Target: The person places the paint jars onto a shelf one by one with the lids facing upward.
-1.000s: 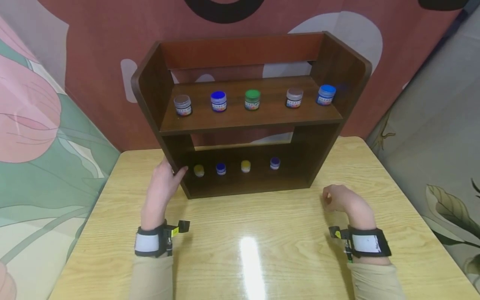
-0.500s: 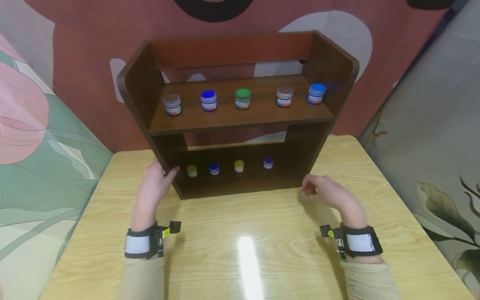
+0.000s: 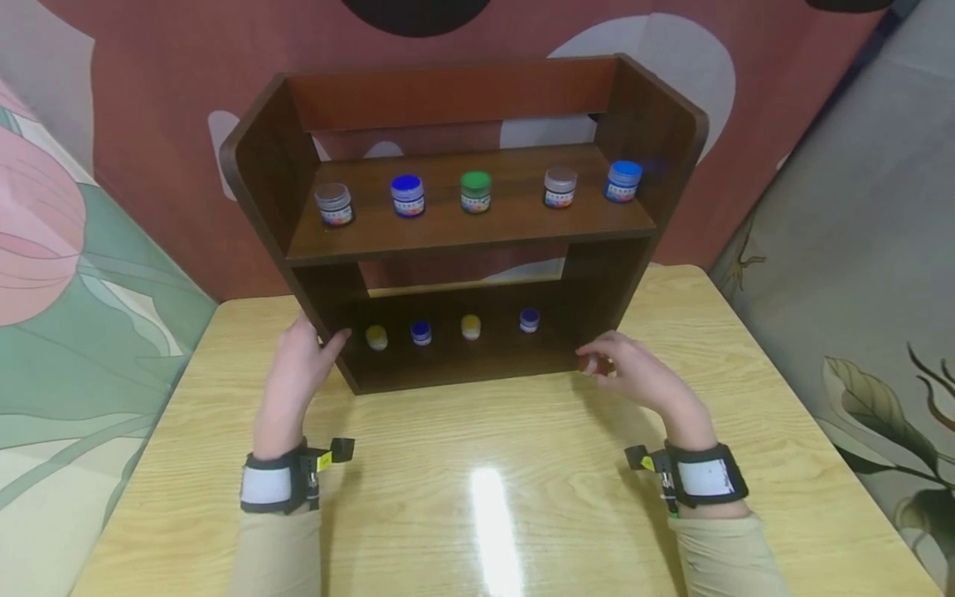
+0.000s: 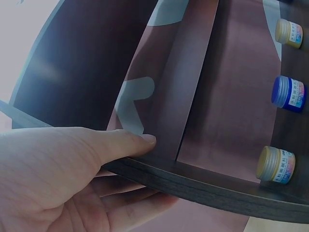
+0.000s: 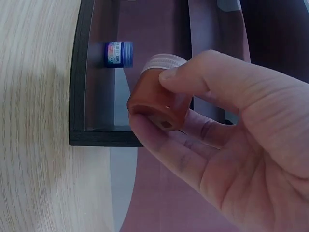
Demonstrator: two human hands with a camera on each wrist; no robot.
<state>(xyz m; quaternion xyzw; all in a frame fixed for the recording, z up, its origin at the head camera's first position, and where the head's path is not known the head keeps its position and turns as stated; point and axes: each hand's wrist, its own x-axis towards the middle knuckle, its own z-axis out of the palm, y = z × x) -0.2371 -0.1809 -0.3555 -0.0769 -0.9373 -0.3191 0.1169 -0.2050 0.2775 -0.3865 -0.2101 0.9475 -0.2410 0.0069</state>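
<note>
A dark brown two-tier shelf (image 3: 443, 231) stands on the table. My left hand (image 3: 293, 369) grips its left side panel, thumb inside and fingers outside, as the left wrist view shows. At the lower right corner of the shelf, my right hand (image 3: 647, 377) holds an orange-brown paint jar (image 5: 157, 94) with a clear lid, tilted between thumb and fingers. On the lower tier stand a yellow jar (image 3: 376, 337), a dark blue jar (image 3: 421, 333), another yellow jar (image 3: 471, 327) and a further dark blue jar (image 3: 529, 321).
Paint jars also line the upper tier: brownish-lidded (image 3: 334, 205), blue (image 3: 408, 196), green (image 3: 476, 192), a second brownish-lidded one (image 3: 559, 187) and light blue (image 3: 622, 182). The wooden table (image 3: 418, 464) extends in front. Patterned cloth (image 3: 149, 166) hangs behind and beside the shelf.
My right hand has moved left and forward with the orange-brown paint jar, from the table beside the shelf to its lower right corner. My left hand keeps hold of the side panel.
</note>
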